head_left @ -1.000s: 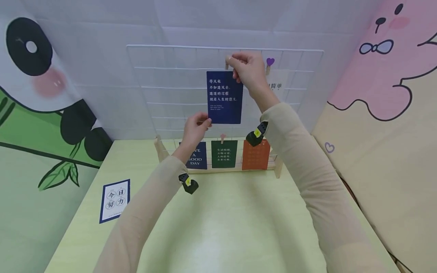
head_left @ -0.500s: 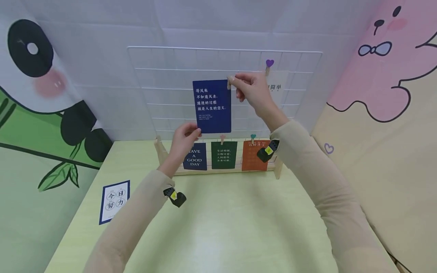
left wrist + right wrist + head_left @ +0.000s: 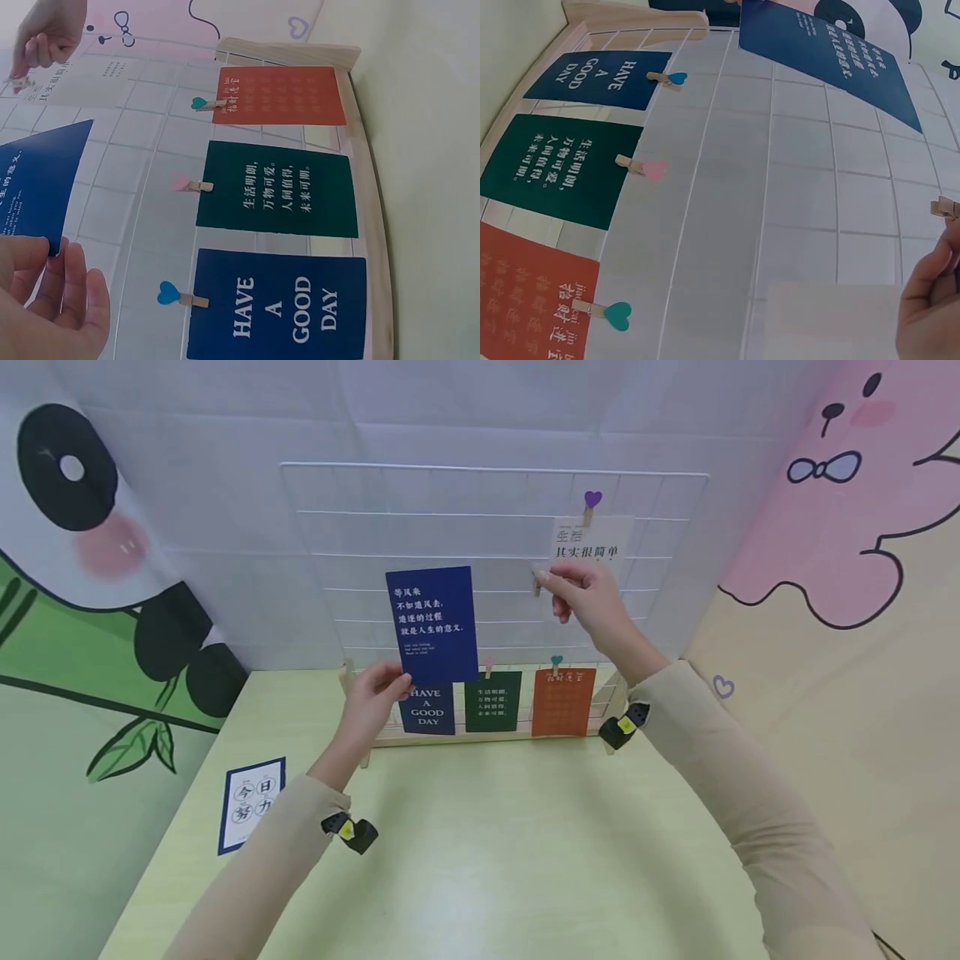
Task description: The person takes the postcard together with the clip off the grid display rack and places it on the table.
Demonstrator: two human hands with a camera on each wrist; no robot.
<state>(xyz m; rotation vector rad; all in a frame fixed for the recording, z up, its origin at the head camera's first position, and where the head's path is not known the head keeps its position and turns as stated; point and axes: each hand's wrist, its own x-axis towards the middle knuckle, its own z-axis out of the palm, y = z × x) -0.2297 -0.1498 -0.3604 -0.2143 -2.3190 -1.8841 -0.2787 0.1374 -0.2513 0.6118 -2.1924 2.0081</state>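
My left hand [image 3: 367, 706] pinches a dark blue card [image 3: 435, 625] with white Chinese lettering by its lower left corner. The card is held up in front of the white wire grid [image 3: 495, 472], overlapping the navy "HAVE A GOOD DAY" card [image 3: 429, 714] in the head view. My right hand [image 3: 592, 602] pinches a small wooden clothespin [image 3: 537, 583], apart from the blue card. In the right wrist view the clothespin [image 3: 945, 208] stands out from the fingertips. Just behind the right hand, a white card [image 3: 581, 539] hangs on the grid from a purple heart clothespin [image 3: 592, 503].
Low on the grid, a green card [image 3: 492, 706] and an orange card [image 3: 561, 706] hang from clothespins in a row with the navy one. A blue-bordered white card [image 3: 251, 802] lies on the table [image 3: 517, 843] at left, partly behind the left sleeve.
Both hands have come down from the upper grid. The blue card has moved left and lower with my left hand. My right hand has drawn away to the right with the clothespin, off the card.
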